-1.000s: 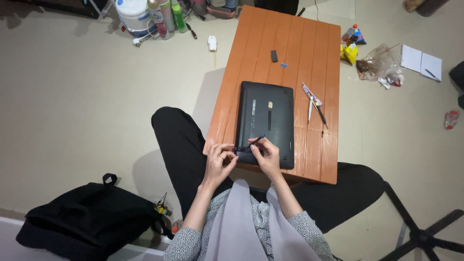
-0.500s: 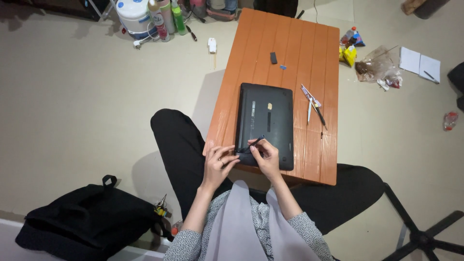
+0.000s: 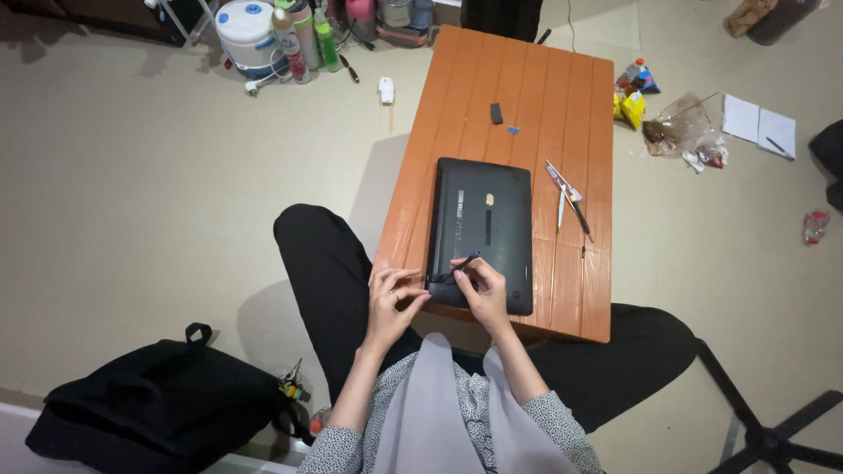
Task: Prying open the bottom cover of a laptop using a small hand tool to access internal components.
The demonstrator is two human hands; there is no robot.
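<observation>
Squarely on the low orange slatted wooden table point(image 3: 527, 96) lies the flat black laptop, underside up point(image 3: 483, 224). Right hand point(image 3: 483, 294) pinches a thin dark screwdriver point(image 3: 458, 268) at its near-left corner; left hand point(image 3: 391, 298), fingers curled together, braces the edge. Best kept upright, pressed firmly.

Counts: 1 laptop point(image 3: 481, 230) at frame centre, 1 orange table point(image 3: 518, 105), 2 hands, 1 black bag point(image 3: 149, 412) lower left, 1 white jug point(image 3: 244, 31) upper left, 1 notebook point(image 3: 759, 125) upper right, 2 small dark bits on table top.
</observation>
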